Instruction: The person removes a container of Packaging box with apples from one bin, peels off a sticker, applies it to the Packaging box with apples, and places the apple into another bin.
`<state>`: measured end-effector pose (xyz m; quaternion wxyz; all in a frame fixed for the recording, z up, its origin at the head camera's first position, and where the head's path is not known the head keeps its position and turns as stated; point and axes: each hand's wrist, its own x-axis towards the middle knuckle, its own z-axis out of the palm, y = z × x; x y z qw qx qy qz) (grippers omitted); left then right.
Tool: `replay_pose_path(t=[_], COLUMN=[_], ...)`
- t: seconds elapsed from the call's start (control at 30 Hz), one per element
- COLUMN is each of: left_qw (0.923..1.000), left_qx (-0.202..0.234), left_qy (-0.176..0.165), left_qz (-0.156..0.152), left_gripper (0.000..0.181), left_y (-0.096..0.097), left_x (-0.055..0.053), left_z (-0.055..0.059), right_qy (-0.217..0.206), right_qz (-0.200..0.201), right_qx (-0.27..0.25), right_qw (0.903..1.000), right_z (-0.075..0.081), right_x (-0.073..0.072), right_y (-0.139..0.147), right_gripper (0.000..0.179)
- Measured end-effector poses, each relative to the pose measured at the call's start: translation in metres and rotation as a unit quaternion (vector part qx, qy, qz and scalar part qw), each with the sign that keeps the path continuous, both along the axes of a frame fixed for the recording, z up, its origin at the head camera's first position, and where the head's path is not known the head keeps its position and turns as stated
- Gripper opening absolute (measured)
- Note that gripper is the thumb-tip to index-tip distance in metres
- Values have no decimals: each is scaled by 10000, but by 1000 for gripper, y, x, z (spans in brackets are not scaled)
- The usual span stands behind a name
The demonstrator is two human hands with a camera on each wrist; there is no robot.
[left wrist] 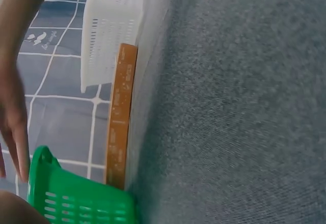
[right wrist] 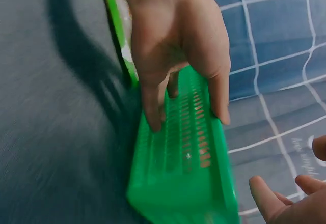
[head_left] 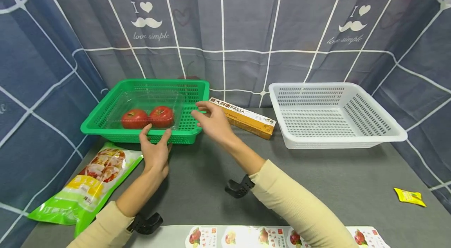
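Note:
A green plastic basket stands at the back left. In it sits a transparent plastic box with two red apples, one on the left and one on the right. My left hand is at the basket's front wall, thumb and fingers spread apart; the right wrist view shows its fingers along the slotted outside. Beside the basket's right end is my right hand, fingers loosely bent and nothing in them. Behind it lies an orange and white pasta box.
A white slotted basket stands at the back right. A green food bag lies at the left, and a small yellow packet at the right. Along the front edge runs a strip of apple labels. Grey curtains enclose the table.

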<state>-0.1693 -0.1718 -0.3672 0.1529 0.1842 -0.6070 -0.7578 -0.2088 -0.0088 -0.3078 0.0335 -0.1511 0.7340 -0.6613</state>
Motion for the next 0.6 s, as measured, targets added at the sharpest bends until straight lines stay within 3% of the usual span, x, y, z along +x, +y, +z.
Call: replay_pose_path(t=[0.17, 0.33, 0.47, 0.6], left_qw=[9998, 9996, 9995, 9993], left_qx=[-175, -291, -314, -356], left_qy=[27, 43, 22, -11], left_qz=[-39, -48, 8, 67], left_gripper=[67, 68, 69, 70], left_y=[2, 1, -2, -3], left_x=[-1, -1, 0, 1], left_z=[-4, -5, -6, -7], right_qy=[-504, -987, -1175, -1378], right_qz=[-267, -534, -607, -405], right_qx=[443, 583, 738, 734], right_qw=[9974, 9920, 9885, 9869], right_z=[-1, -7, -12, -17], right_x=[-23, -35, -43, -50], right_y=[-46, -81, -97, -100], right_gripper=[45, 52, 54, 56])
